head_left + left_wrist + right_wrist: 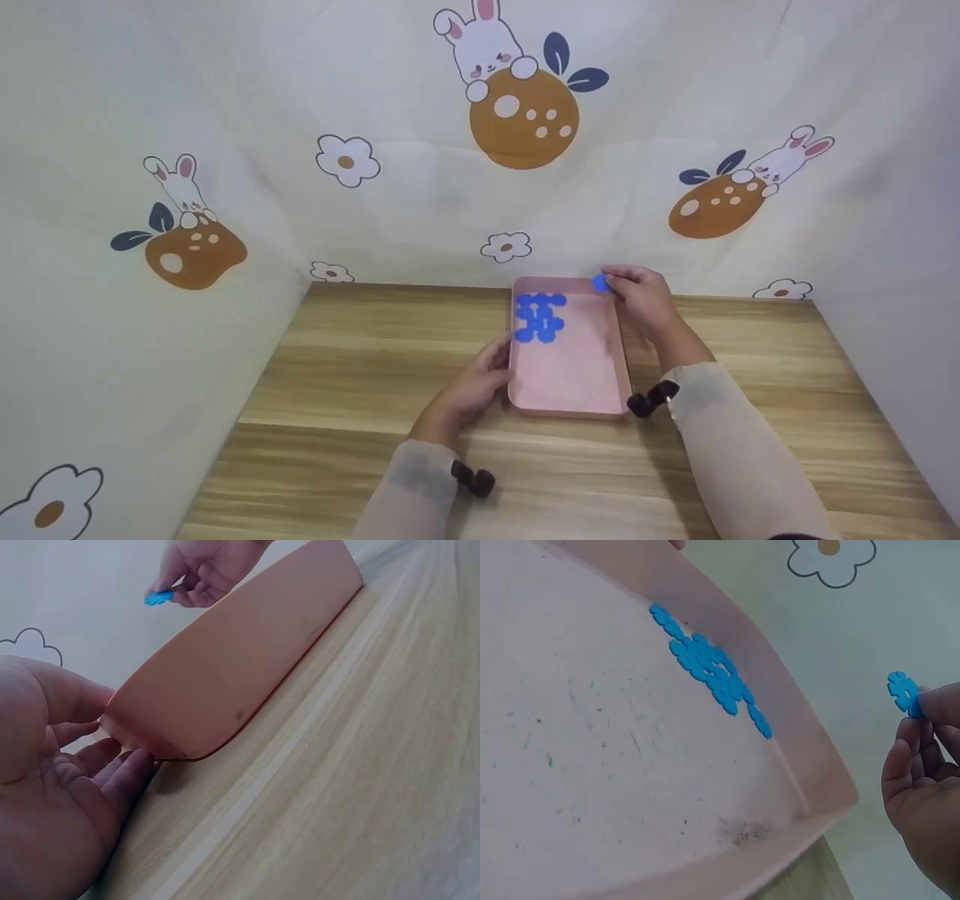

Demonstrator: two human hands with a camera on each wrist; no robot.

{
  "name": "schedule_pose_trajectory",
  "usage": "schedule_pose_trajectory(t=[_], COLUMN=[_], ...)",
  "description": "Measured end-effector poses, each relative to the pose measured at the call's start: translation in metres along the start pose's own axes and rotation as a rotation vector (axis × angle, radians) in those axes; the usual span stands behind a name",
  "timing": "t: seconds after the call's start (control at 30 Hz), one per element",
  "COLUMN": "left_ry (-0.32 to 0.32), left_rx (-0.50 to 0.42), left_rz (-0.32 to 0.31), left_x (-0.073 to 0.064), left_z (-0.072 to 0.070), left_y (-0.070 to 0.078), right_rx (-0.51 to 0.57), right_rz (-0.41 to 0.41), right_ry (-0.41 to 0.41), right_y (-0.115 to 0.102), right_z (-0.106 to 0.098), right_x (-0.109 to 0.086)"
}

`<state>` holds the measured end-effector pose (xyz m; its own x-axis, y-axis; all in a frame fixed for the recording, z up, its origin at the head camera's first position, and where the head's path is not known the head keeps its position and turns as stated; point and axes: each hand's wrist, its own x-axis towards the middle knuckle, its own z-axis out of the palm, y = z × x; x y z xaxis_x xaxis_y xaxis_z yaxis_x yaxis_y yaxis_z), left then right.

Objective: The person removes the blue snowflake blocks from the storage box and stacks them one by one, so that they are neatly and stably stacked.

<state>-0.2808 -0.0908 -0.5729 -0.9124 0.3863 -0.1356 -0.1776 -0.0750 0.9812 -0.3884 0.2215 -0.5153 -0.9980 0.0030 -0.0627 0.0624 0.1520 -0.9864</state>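
The right hand [646, 298] pinches a blue snowflake building disc [902, 692] between thumb and fingers, above the far right corner of a pink tray [570, 379]. In the right wrist view this disc has a notched edge and a central hole. More blue snowflake discs [535, 319] lie flat in the tray's far left part, edge to edge with small gaps among them. At the tray's left wall, the left hand [474, 386] holds the tray from outside. The left wrist view shows its fingers [126, 776] bent at the tray's corner, low by the base.
A wood-grain tabletop [360, 360] lies under the tray. Pale cloth [420, 202] printed with rabbits, oranges and flowers hangs behind and at both sides, close to the tray's far end. Small dark specks mark the tray floor.
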Motion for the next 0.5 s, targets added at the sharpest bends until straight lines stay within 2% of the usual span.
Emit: schedule_pose_trajectory(t=[0.17, 0.33, 0.5], left_ry=[0.007, 0.014, -0.002], left_rx=[0.003, 0.010, 0.022], left_rz=[-0.013, -0.018, 0.004], left_x=[0.000, 0.000, 0.000], left_z=[0.000, 0.000, 0.000], left_y=[0.000, 0.000, 0.001], right_rx=[0.045, 0.036, 0.049], right_rz=[-0.002, 0.062, 0.095], right_ry=[0.028, 0.070, 0.108], right_y=[0.012, 0.021, 0.028], right_z=[-0.017, -0.031, -0.041], right_x=[-0.009, -0.017, -0.026])
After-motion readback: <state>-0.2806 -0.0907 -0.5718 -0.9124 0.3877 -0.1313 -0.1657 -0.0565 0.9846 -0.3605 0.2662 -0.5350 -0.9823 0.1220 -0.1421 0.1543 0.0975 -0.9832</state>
